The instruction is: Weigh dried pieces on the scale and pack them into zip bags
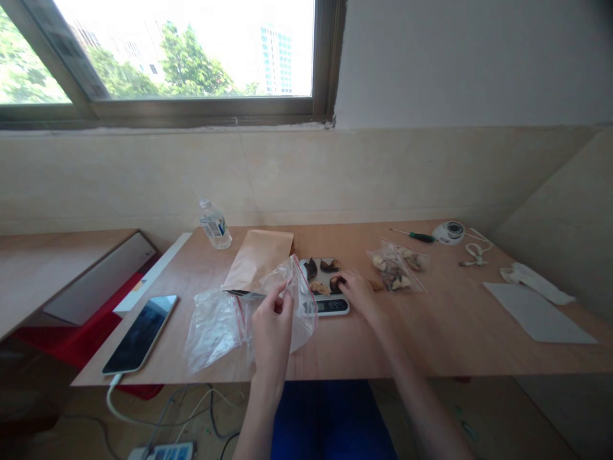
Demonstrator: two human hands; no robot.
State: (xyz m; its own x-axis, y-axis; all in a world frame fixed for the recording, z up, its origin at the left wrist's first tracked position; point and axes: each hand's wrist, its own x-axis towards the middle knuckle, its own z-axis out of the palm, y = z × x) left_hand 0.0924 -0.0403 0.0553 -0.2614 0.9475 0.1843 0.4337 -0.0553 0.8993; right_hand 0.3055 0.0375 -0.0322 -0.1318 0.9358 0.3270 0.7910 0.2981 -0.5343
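My left hand [272,327] is closed on the rim of a clear zip bag [293,295] and holds it up beside a small kitchen scale [330,305]. Several dark and pale dried pieces [320,271] lie on the scale's platform. My right hand [355,291] rests on the scale with its fingers closed on one dark piece [336,282]. A second empty clear bag [214,326] lies flat to the left. A brown paper pouch [257,260] lies behind the bags.
A clear bag of dried pieces [396,266] lies right of the scale. A phone [141,332] on a cable lies at the table's left edge. A water bottle [215,224], a green screwdriver [414,236], a round white device [449,232] and white paper [539,312] are also there.
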